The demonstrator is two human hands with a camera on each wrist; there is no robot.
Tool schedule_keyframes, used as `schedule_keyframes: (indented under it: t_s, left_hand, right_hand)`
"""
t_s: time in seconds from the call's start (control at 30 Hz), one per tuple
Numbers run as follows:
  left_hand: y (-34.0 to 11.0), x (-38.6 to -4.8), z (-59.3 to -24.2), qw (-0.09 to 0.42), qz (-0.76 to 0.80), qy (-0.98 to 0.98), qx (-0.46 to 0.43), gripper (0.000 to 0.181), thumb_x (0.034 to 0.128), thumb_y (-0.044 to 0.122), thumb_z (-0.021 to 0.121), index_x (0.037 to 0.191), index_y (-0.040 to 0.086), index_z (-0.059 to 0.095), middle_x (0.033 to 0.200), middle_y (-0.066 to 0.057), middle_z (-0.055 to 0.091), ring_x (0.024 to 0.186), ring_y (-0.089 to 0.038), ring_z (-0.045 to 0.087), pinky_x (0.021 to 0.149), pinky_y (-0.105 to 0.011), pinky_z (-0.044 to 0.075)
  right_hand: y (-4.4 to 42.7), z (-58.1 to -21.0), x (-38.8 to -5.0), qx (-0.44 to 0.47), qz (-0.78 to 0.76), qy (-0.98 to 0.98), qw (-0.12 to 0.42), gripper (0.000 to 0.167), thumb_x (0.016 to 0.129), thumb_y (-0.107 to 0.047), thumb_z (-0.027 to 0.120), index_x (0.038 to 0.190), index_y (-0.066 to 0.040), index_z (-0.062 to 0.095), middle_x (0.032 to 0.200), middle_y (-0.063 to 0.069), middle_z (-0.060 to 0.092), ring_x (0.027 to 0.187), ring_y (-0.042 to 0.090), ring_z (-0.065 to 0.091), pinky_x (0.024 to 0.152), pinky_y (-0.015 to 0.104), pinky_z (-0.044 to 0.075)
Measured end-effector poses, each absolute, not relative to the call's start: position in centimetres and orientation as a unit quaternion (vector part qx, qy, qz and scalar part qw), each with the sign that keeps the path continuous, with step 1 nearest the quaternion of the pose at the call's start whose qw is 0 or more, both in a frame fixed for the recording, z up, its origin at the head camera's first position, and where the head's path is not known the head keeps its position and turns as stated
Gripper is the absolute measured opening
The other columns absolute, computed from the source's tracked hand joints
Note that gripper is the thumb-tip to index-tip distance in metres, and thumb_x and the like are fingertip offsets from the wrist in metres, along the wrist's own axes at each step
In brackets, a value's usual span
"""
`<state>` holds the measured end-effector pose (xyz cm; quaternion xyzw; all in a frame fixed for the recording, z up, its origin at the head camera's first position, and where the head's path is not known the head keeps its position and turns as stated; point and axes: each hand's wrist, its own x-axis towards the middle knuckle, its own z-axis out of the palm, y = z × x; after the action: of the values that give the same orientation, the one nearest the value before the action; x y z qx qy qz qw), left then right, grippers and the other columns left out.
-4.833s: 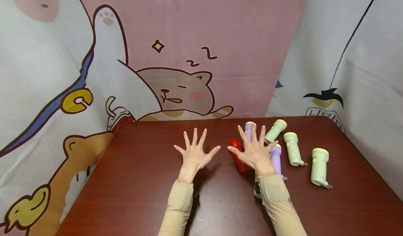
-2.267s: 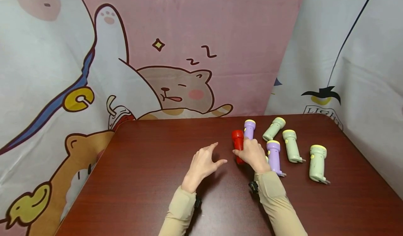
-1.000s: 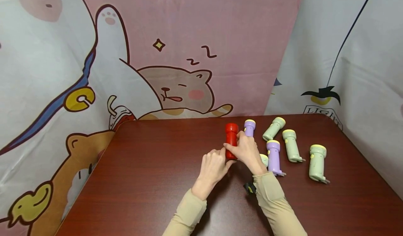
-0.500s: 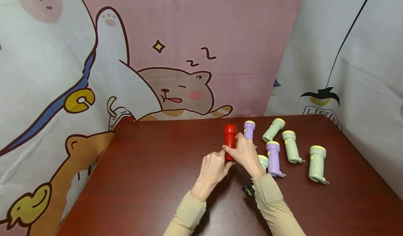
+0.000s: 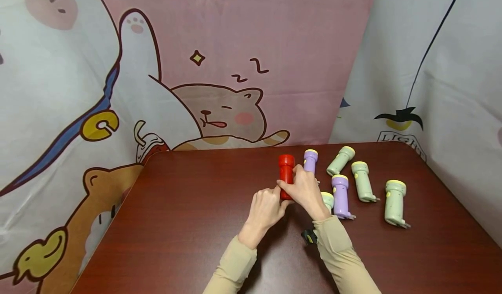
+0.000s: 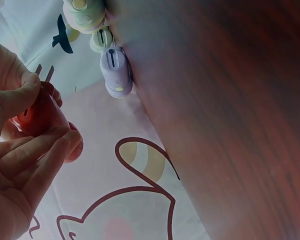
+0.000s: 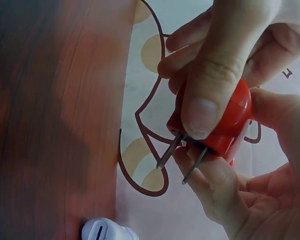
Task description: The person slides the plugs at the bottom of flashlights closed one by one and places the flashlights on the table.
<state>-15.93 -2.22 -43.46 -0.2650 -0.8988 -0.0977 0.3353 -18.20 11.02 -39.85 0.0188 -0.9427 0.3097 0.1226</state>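
Red torch [image 5: 286,168] is gripped by left hand [image 5: 264,209] and right hand [image 5: 307,190], short of table's [image 5: 176,224] far edge; rightward room is narrowed by purple torch [image 5: 310,161].

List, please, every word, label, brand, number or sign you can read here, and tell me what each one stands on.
"LIGHT": on the white cloth at the right, its last letter partly hidden.
"Z", twice: on the pink cloth, above the sleeping animal drawing.
Red flashlight, purple flashlights, green flashlights: none readable; any marks are too small.
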Motion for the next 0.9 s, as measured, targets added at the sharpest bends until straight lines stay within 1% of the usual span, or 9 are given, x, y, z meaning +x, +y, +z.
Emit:
schedule_keyframes:
  t_s: [0.3,0.53,0.9]
  left_hand:
    - [-2.50,-15.93,-43.61,0.343,-0.106,-0.895,-0.266,0.036,0.0725,0.039,0.079,0.087,0.008,0.067,0.050,-0.001,0.055,0.044,-0.016,0.056,0.042,-0.027,0.044]
    - [-2.60,-15.90,-43.55,0.344,-0.106,-0.894,-0.267,0.033,0.0721,0.035,0.080,0.085,0.006,0.068,0.049,0.000,0.053,0.043,-0.015,0.054,0.042,-0.026,0.044]
    - [-2.67,-16.00,-43.62,0.346,-0.104,-0.892,-0.271,0.031,0.0719,0.033,0.080,0.082,0.006,0.067,0.050,-0.001,0.055,0.043,-0.014,0.054,0.042,-0.026,0.044]
  right_hand:
    - [10.62,-39.97,-18.08,0.030,0.312,-0.940,0.134,0.049,0.075,-0.033,0.075,0.096,0.007,0.057,0.070,0.016,0.062,0.054,0.023,0.055,0.048,0.031,0.046]
    - [10.38,-39.95,-18.07,0.028,0.311,-0.940,0.138,0.047,0.076,-0.033,0.075,0.094,0.006,0.056,0.071,0.016,0.062,0.054,0.024,0.055,0.049,0.032,0.048]
    - [10.28,-39.96,-18.11,0.022,0.311,-0.941,0.133,0.047,0.076,-0.033,0.074,0.095,0.007,0.056,0.070,0.017,0.062,0.054,0.024,0.055,0.050,0.033,0.050]
